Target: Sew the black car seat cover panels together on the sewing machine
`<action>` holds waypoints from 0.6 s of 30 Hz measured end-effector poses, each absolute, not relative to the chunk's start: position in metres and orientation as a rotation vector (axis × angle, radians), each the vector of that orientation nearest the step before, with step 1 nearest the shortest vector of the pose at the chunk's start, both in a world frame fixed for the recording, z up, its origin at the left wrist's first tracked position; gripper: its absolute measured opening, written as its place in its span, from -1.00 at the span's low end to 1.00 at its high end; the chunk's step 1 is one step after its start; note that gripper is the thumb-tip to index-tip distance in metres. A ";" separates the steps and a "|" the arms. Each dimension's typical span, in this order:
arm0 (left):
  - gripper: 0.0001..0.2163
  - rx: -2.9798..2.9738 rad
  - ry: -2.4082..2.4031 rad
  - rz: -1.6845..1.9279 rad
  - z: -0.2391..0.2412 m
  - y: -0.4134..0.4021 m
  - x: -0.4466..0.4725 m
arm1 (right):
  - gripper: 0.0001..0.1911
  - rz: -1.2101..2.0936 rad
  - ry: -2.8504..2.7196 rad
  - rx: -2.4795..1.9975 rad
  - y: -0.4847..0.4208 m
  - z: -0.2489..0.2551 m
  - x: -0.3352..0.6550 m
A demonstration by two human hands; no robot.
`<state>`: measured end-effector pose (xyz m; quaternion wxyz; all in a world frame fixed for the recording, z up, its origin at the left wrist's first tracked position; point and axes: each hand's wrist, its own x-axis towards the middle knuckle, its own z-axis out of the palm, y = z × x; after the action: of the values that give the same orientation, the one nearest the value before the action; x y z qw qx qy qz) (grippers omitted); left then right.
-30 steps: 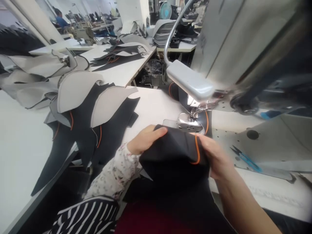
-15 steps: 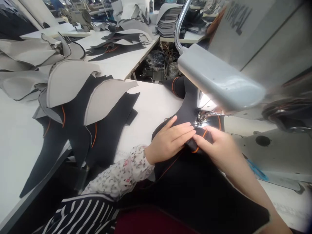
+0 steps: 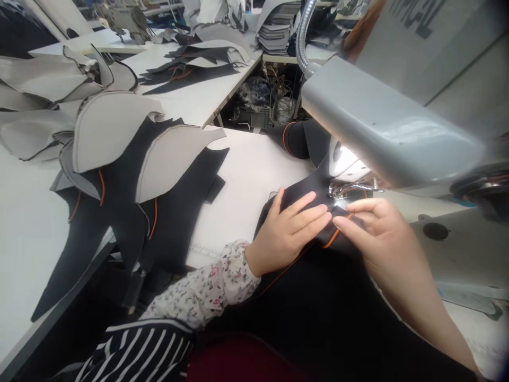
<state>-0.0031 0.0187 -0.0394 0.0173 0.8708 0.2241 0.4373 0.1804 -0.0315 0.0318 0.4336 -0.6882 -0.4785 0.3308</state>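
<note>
Left hand [image 3: 287, 233] now flattened, right [image 3: 382, 231] pinching cloth [image 3: 326, 297]

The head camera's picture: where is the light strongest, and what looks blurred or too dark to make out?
In the head view, brightest just beneath the lamp, whose casing carries pale glare; also in the head view, lettering on the sewing machine is smeared; lower in the head view, black cloth is so dark that folds hardly show.

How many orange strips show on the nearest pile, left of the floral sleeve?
3: the left strip, the middle strip and the right strip, all just below gray panels. More may be hidden underneath.
</note>
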 end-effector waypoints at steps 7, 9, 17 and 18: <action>-0.65 2.771 1.065 1.252 -0.034 0.000 0.015 | -0.66 0.386 -1.414 -1.948 -0.020 0.034 0.196; -0.65 2.792 1.146 1.198 -0.031 -0.005 0.018 | -0.66 0.298 -1.401 -1.966 -0.017 0.031 0.198; -0.62 2.827 1.290 1.120 -0.026 -0.013 0.022 | -0.79 0.194 -1.376 -1.937 -0.012 0.019 0.201; -0.62 2.828 1.286 1.105 -0.026 -0.013 0.022 | -0.79 0.207 -1.377 -1.920 -0.012 0.019 0.201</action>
<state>0.0219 -0.0128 -0.0261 -0.0778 0.8551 0.3889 0.3340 0.2008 -0.0118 0.0190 0.3755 -0.7502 -0.5382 0.0808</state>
